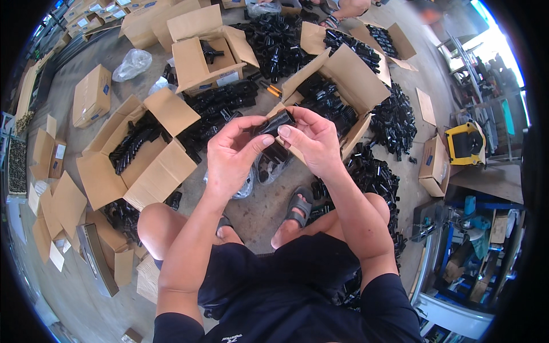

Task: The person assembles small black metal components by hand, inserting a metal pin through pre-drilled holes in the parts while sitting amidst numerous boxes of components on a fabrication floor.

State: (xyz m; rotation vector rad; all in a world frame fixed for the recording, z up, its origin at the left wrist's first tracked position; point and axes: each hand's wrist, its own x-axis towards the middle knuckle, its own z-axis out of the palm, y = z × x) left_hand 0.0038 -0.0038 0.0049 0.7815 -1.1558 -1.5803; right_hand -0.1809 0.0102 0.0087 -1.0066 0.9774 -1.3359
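Both my hands are raised over the floor between my knees, closed on one black tube-shaped fitting (278, 122). It looks glossy, with a stub pointing down below the fingers. My left hand (229, 153) pinches its left end between thumb and fingers. At the other end, my right hand (315, 142) grips it with the thumb on top and the index finger curled over. Just beyond my right hand stands an open carton (361, 84) full of similar black parts. Clear plastic bags (245, 184) lie under my hands, near my sandals.
Another open carton (162, 172) with black parts sits to the left. Farther off is an open carton (196, 64) holding a few pieces. Heaps of black fittings (394, 123) cover the floor. A yellow-framed object (466, 143) and a tool cart (452, 308) stand right. Another person's foot (331, 22) shows at the top.
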